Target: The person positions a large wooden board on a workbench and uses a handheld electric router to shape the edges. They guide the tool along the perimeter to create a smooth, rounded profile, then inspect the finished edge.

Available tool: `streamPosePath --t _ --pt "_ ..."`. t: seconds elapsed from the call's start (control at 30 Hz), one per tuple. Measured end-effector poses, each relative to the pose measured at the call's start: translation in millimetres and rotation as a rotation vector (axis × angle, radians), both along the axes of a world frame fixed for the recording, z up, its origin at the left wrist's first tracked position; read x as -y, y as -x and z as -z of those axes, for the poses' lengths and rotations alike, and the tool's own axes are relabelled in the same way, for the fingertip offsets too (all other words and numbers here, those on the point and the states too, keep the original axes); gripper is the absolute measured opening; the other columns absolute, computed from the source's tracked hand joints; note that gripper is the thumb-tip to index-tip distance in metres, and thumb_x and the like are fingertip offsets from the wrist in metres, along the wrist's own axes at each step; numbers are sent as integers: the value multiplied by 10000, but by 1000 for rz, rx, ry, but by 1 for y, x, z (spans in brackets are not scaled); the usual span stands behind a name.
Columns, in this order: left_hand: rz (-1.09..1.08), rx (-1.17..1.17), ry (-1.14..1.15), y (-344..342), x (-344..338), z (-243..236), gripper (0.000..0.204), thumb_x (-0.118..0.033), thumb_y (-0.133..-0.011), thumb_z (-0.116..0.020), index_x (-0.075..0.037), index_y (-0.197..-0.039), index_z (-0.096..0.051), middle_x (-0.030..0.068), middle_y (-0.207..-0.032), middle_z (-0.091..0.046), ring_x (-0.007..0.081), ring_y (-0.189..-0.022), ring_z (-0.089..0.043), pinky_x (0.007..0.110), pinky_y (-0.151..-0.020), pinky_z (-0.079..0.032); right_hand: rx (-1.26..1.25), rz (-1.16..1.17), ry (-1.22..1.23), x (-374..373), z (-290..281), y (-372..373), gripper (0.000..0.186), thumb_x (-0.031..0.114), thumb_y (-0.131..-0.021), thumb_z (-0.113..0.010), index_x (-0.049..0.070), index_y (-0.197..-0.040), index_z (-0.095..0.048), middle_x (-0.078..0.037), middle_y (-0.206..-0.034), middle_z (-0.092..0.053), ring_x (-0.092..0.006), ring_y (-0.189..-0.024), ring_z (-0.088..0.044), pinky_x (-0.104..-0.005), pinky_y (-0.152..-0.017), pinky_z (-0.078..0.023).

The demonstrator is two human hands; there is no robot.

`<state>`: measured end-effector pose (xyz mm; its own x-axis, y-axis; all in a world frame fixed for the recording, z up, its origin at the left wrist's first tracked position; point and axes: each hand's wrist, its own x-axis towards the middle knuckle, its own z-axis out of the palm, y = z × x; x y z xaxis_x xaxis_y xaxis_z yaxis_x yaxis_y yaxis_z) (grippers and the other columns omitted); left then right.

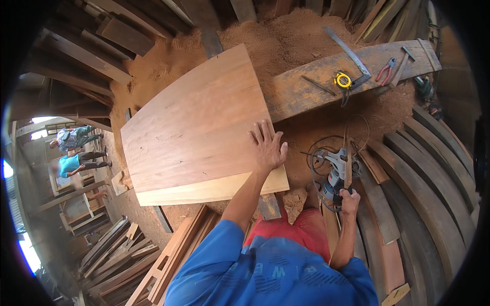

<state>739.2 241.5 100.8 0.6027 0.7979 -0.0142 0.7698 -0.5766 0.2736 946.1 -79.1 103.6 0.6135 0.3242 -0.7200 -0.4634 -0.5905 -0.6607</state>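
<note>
"Wooden panel [199,127], where is it?"

"Flat, left of the desk [301,86] bearing a tape measure [342,80]; reddish-brown, with a paler strip [214,189] along its near edge."

"And the hands?"

"The left hand [266,149] lies spread on it beside the right edge, grasping nothing; the right hand [349,201] is closed on a power tool [337,175], apart from the panel."

"Open room?"

"Sawdust-covered ground [291,38] lies open beyond the far edge."
</note>
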Motion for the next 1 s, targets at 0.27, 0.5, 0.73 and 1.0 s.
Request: streamPosePath --t 0.27,0.5,0.73,1.0 --pt "174 72 87 30 -8 5 729 -481 -1033 -457 -52 -1616 -369 294 -1716 -168 507 -1592 -86 671 -1263 -53 231 -46 -209 -51 -192 52 204 130 -875 -704 -55 -960 -694 15 -842 -624 -86 -748 -524 -280 -686 -447" --pt "-301 907 1587 93 4 -74 631 -587 -1075 -457 -52 -1391 -570 199 -1240 -679 351 -1164 -657 554 -1047 -495 376 -205 -314 -102 -259 83 201 166 -853 -712 -30 -892 -683 43 -783 -574 -70 -720 -487 -283 -645 -417" --pt "-194 1506 1805 86 -1 -181 207 -329 -1036 -695 -130 -1077 -654 54 -993 -743 182 -875 -730 358 -829 -612 254 -137 -461 -128 -261 101 215 162 -827 -725 -35 -906 -692 29 -815 -628 -72 -742 -526 -262 -692 -435" --pt "-718 2011 1715 113 4 -146 219 -254 -1025 -718 -112 -877 -645 17 -805 -686 213 -794 -669 417 -760 -584 195 -52 -434 -111 -247 112 156 132 -833 -721 -20 -832 -686 -4 -802 -649 -96 -716 -568 -279 -673 -461"
